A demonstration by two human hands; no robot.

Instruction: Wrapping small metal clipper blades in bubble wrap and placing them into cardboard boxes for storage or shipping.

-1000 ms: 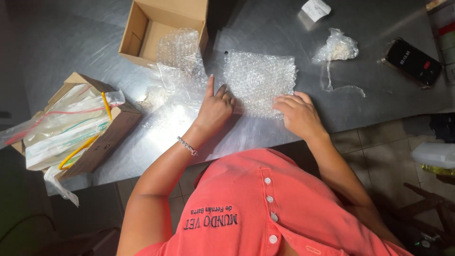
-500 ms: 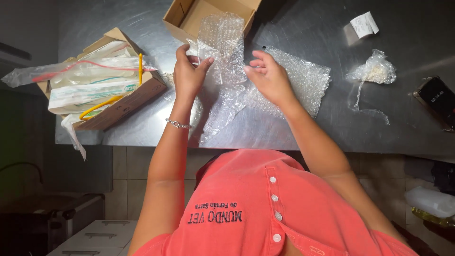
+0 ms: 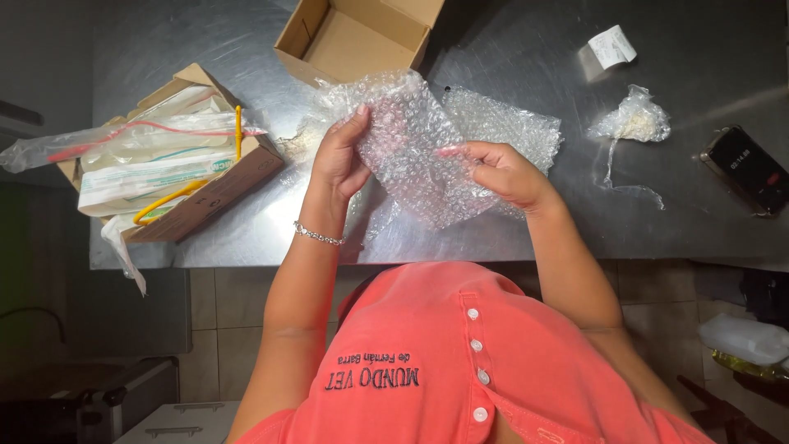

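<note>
steel table [image 3: 205, 247], left hand [image 3: 339, 160] and right hand [image 3: 501, 173] raised, both gripping bubble wrap [image 3: 411, 148]

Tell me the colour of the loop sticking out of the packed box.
Yellow: the loop shows in the head view.

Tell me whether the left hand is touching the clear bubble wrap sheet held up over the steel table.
Touching. The head view shows the left hand gripping the edge of the clear bubble wrap sheet, fingertips pressed onto it.
</note>
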